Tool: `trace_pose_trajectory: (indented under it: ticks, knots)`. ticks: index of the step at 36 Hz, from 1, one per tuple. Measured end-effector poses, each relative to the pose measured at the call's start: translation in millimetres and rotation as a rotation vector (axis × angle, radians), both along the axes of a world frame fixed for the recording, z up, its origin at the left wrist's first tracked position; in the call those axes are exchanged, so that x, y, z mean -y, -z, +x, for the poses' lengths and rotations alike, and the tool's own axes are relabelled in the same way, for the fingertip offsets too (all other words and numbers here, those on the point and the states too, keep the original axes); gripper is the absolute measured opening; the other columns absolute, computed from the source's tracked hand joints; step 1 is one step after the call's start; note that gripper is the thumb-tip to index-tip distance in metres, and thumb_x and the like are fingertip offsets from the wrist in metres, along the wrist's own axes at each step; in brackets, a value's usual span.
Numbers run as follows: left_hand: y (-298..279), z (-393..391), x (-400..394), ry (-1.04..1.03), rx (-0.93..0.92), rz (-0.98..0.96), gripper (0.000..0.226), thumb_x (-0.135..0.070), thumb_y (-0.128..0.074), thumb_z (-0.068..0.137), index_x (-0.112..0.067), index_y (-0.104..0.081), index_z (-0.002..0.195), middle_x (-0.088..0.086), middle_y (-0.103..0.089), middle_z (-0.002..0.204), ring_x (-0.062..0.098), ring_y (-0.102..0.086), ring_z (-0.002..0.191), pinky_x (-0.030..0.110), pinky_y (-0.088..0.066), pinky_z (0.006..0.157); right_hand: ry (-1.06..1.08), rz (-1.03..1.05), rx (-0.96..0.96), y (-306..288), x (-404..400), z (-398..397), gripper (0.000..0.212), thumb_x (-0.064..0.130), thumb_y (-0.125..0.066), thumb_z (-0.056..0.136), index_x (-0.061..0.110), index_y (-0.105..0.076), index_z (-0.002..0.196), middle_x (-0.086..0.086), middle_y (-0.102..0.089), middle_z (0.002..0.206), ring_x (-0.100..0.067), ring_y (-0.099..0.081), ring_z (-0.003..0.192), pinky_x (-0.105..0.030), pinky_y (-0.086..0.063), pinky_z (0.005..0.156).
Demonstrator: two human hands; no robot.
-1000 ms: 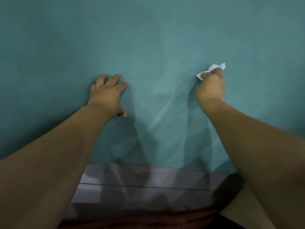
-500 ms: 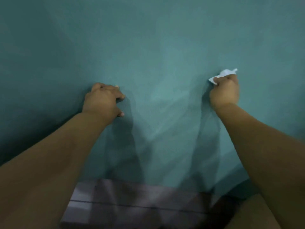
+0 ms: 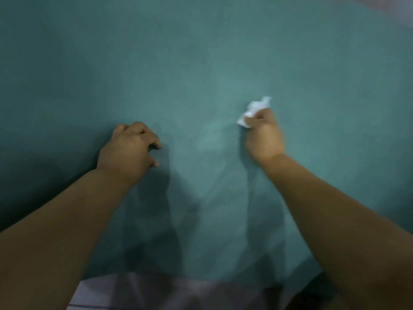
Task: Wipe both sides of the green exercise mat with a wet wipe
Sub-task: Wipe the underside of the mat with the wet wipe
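We see the green exercise mat (image 3: 201, 63) filling nearly the whole frame, its near edge at the bottom over grey floor (image 3: 156, 294). Our left hand (image 3: 127, 151), left of centre, rests on the mat with fingers curled under, holding nothing. Right of centre, our right hand (image 3: 263, 135) has its fingers bunched tight round a crumpled white wet wipe (image 3: 253, 111), which sticks out above the knuckles against the mat

Dim, soft light falls on the green mat (image 3: 201, 63), brightest in a pale patch just left of the wet wipe (image 3: 254, 110). Arm shadows darken the mat below that patch. The whole view is blurred, perhaps from motion, with corners darker.
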State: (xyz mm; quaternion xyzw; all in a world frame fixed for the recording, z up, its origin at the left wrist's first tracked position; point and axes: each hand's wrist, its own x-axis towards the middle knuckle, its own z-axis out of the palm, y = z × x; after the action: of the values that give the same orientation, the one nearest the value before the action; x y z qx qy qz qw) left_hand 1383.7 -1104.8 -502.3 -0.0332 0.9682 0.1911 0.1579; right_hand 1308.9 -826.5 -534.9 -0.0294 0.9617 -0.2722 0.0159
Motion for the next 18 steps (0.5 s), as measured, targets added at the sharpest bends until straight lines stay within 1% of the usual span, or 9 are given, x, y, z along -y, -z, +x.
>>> trace_pose_trajectory:
  ticks: [2, 5, 7, 9, 11, 12, 14, 16, 18]
  knots:
    - [-4.1, -0.8, -2.7, -0.023, 0.023, -0.009, 0.040, -0.020, -0.085, 0.063, -0.021, -0.069, 0.100, -0.003, -0.050, 0.116, 0.024, -0.036, 0.113, 0.034, -0.038, 0.095, 0.206, 0.197, 0.067, -6.2, -37.4, -13.2, 0.030, -0.001, -0.048, 0.090, 0.002, -0.053, 0.119, -0.015, -0.050, 0.127, -0.010, -0.054, 0.108, -0.004, -0.029, 0.083]
    - [-10.4, -5.4, -4.2, -0.023, 0.039, -0.062, 0.050, -0.026, -0.086, 0.060, -0.021, -0.067, 0.105, 0.000, -0.044, 0.119, 0.025, -0.031, 0.113, 0.034, -0.036, 0.097, 0.433, 0.108, 0.031, 3.6, -56.3, -15.6, 0.028, 0.006, -0.047, 0.091, 0.000, -0.059, 0.116, -0.006, -0.051, 0.126, -0.022, -0.040, 0.128, 0.006, -0.018, 0.080]
    - [-14.7, -8.5, -4.4, -0.021, 0.026, -0.137, 0.068, -0.035, -0.088, 0.055, -0.024, -0.062, 0.117, 0.002, -0.040, 0.128, 0.028, -0.030, 0.118, 0.036, -0.031, 0.102, 0.492, 0.157, 0.016, 0.5, -35.8, -18.3, 0.033, 0.004, -0.045, 0.092, 0.002, -0.052, 0.124, -0.003, -0.047, 0.131, -0.025, -0.039, 0.127, 0.001, -0.019, 0.079]
    - [-19.0, -10.7, -4.4, -0.028, 0.050, -0.220, 0.088, -0.045, -0.086, 0.054, -0.028, -0.049, 0.133, 0.003, -0.030, 0.142, 0.028, -0.023, 0.129, 0.038, -0.023, 0.107, 0.477, 0.132, -0.062, -8.9, 4.6, -22.7, 0.040, -0.003, -0.040, 0.094, -0.002, -0.038, 0.134, -0.017, -0.033, 0.145, -0.028, -0.035, 0.130, 0.001, -0.020, 0.081]
    - [-21.7, -12.5, -4.3, -0.028, 0.103, -0.287, 0.102, -0.055, -0.081, 0.057, -0.030, -0.033, 0.144, 0.001, -0.016, 0.153, 0.026, -0.009, 0.139, 0.040, -0.015, 0.111, 0.324, 0.061, -0.061, -13.4, 44.6, -26.4, 0.038, -0.004, -0.040, 0.094, -0.004, -0.040, 0.132, -0.020, -0.033, 0.143, -0.030, -0.033, 0.132, 0.009, -0.016, 0.081]
    - [-22.0, -13.3, -3.6, -0.022, 0.127, -0.314, 0.105, -0.059, -0.078, 0.059, -0.031, -0.027, 0.146, 0.000, -0.011, 0.155, 0.025, -0.004, 0.142, 0.041, -0.012, 0.112, 0.186, 0.025, -0.009, -12.6, 63.0, -27.4, 0.034, -0.001, -0.042, 0.094, -0.001, -0.048, 0.127, -0.017, -0.040, 0.138, -0.030, -0.037, 0.127, 0.005, -0.021, 0.083]
    - [-21.3, -14.5, -1.6, 0.002, 0.163, -0.352, 0.108, -0.067, -0.072, 0.061, -0.032, -0.019, 0.148, -0.003, -0.005, 0.158, 0.025, 0.001, 0.144, 0.041, -0.010, 0.113, -0.100, 0.076, 0.023, -9.6, 90.3, -23.3, 0.030, 0.006, -0.044, 0.093, 0.007, -0.058, 0.120, -0.015, -0.048, 0.127, -0.028, -0.046, 0.114, -0.018, -0.034, 0.085]
    - [-20.6, -15.0, 0.2, 0.029, 0.181, -0.371, 0.108, -0.071, -0.068, 0.062, -0.033, -0.016, 0.149, -0.005, -0.005, 0.158, 0.025, 0.001, 0.145, 0.040, -0.011, 0.113, -0.395, 0.149, 0.092, -14.0, 103.6, -12.8, 0.029, 0.009, -0.043, 0.094, 0.011, -0.059, 0.118, -0.012, -0.049, 0.122, -0.026, -0.048, 0.104, -0.029, -0.037, 0.082]
    - [-20.1, -14.9, 1.6, 0.043, 0.190, -0.381, 0.108, -0.074, -0.065, 0.062, -0.034, -0.014, 0.149, -0.006, -0.004, 0.158, 0.024, 0.001, 0.145, 0.040, -0.012, 0.113, -0.529, 0.014, 0.081, -6.6, 98.6, -11.0, 0.019, 0.012, -0.046, 0.095, 0.020, -0.060, 0.104, -0.002, -0.050, 0.112, -0.013, -0.047, 0.092, -0.020, -0.038, 0.077]
